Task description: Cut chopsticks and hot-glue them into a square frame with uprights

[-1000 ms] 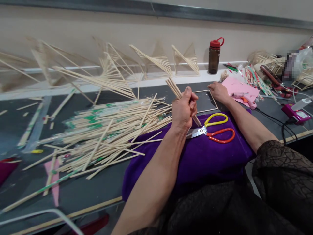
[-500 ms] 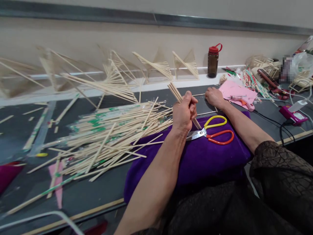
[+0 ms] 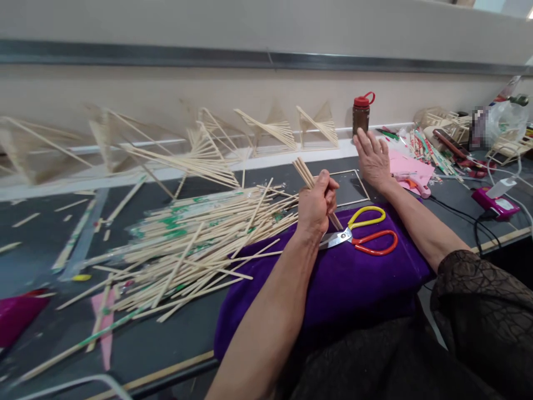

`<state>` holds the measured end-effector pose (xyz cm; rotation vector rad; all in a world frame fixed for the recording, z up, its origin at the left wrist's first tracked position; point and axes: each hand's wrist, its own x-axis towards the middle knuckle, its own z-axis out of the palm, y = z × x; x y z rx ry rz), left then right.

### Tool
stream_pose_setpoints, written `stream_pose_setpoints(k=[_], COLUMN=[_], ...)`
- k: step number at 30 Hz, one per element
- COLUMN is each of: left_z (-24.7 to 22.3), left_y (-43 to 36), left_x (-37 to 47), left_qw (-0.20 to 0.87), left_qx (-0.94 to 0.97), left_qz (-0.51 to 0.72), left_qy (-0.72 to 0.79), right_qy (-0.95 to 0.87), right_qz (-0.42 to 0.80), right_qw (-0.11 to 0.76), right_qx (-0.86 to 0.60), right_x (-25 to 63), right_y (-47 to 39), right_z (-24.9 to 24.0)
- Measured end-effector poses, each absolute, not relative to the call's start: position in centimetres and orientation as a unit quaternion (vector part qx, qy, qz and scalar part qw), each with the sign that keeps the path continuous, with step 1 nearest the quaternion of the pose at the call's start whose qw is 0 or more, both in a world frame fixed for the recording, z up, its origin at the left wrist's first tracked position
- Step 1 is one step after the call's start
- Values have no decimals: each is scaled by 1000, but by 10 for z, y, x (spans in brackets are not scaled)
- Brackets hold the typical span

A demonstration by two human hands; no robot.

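My left hand [image 3: 316, 203] is closed round a small bundle of thin wooden sticks [image 3: 303, 171], held slanting above the purple cloth [image 3: 353, 283]. Scissors [image 3: 345, 235] with one yellow and one red handle lie on the cloth, just right of that fist. My right hand [image 3: 373, 160] is raised slightly with its fingers apart and nothing in it, in front of the brown bottle [image 3: 361, 115]. Between my hands a thin stick frame [image 3: 361, 185] lies flat on the dark table. A large pile of loose and wrapped sticks [image 3: 208, 244] spreads to the left.
Twisted stick models [image 3: 275, 130] stand along the wall. To the right are a pink sheet [image 3: 410, 164], a pink glue gun [image 3: 420, 188], a magenta power block [image 3: 497, 204] with cables, and more sticks. A magenta packet [image 3: 20, 316] lies at the far left.
My right hand has lifted off the frame and moved back towards the bottle, its fingers spreading. More of the frame shows. My left hand still grips the sticks. The view has tilted up slightly.
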<state>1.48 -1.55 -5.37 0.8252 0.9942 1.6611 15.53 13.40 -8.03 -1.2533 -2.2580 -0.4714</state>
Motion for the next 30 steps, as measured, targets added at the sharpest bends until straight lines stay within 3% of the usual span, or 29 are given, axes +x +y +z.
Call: stream_pose_setpoints(k=[13,20,30], left_z=[-50,-51,-53], left_y=[-13,-10,-13], left_x=[-5,-12,-16], left_qw=[425,451,504], left_qx=[307,316,333], left_qz=[767,776,721], left_qy=[371,308,341], right_qy=[-910,-927,-935], right_qz=[-197,-194,-142], right_qw=[297,272,232], right_qx=[-213,-168,-228], right_x=[113,105,108], right_y=[72,51,49], right_z=[-61,-67,-70])
